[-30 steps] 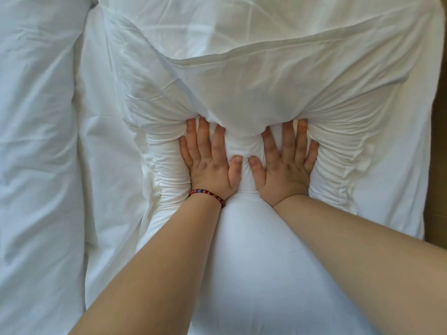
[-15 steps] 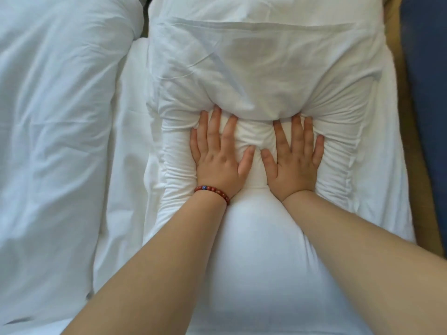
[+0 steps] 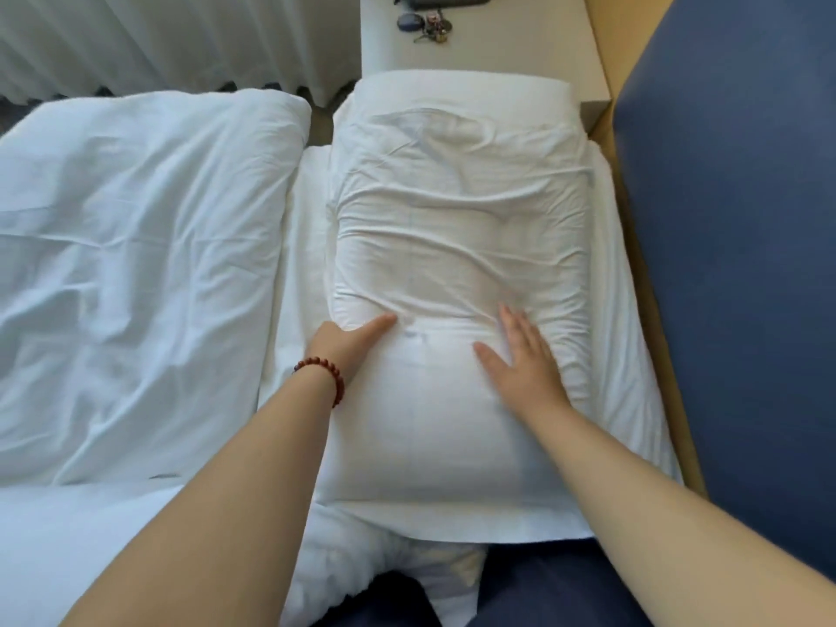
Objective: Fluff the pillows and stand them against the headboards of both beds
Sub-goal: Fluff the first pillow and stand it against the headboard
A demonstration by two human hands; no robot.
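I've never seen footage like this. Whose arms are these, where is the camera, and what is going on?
No machine here: a person wears a camera on the head, looking down, so you see their own arms. A white pillow lies flat on the bed. The right hand rests flat and open on it. The left hand, with a bead bracelet at the wrist, presses its left edge, most fingers hidden. Nothing is lifted. A rumpled duvet lies to the left, the blue headboard to the right, and keys sit on the nightstand beyond.
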